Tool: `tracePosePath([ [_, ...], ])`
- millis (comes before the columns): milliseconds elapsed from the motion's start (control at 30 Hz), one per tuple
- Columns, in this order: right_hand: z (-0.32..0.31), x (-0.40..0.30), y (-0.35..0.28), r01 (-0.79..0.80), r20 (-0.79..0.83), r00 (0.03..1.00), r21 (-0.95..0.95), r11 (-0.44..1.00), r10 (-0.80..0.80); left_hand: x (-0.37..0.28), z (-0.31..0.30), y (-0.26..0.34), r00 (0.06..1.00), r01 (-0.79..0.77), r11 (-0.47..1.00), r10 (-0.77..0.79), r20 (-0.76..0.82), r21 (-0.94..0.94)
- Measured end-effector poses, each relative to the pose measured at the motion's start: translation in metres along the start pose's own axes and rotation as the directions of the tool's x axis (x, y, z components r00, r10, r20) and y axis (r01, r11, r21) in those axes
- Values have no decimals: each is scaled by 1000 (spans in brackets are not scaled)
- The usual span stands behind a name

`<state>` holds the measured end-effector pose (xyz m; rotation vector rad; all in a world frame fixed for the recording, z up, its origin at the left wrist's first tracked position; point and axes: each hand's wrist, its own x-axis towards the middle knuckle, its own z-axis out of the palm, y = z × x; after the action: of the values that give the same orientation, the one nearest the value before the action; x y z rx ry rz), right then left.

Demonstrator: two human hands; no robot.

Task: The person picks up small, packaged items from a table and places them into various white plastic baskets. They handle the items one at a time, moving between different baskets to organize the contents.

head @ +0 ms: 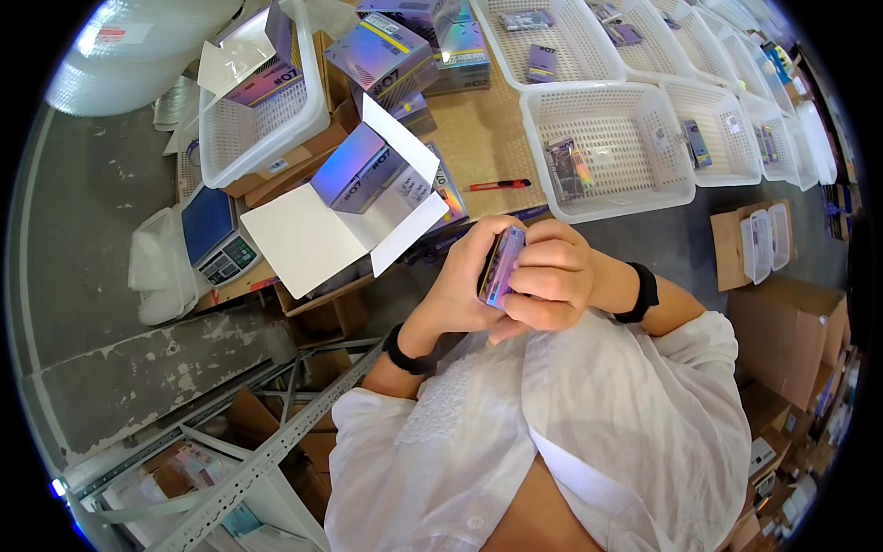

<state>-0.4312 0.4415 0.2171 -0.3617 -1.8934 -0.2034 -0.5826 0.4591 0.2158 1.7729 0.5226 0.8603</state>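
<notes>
Close in front of my chest, my left hand (461,286) and my right hand (553,276) both grip a small purple holographic box (505,265), its narrow side facing up. To the left of the hands stands an open carton (296,238) with white inner flaps spread; a purple holographic box (359,169) sits in it. A red utility knife (498,185) lies on the brown tabletop (483,145) beyond my hands. Right of the knife, a white perforated basket (607,212) holds a few flat packs (570,169).
More white baskets (714,131) with small packs run off to the right. Purple boxes (381,55) are stacked at the back. Another basket (259,155) holds an open box. A digital scale (219,234) stands at the left, above a metal shelf frame (276,441). Cardboard boxes (786,331) stand at the right.
</notes>
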Motion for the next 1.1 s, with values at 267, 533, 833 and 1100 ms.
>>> tracePosePath([
  [267,6,-17,1,30,-73,997,1,1000,-29,-4,7,-9,995,29,998,-23,97,-64],
  [533,3,-18,0,44,-102,994,0,999,-44,0,12,-5,981,61,995,-46,190,-73],
  [833,-1,-28,5,36,-80,996,-67,997,-42,10,16,-12,980,27,999,-22,196,-23],
  [1100,-12,-15,6,-79,-65,996,-185,980,68,15,7,-12,995,32,996,-25,94,-78],
])
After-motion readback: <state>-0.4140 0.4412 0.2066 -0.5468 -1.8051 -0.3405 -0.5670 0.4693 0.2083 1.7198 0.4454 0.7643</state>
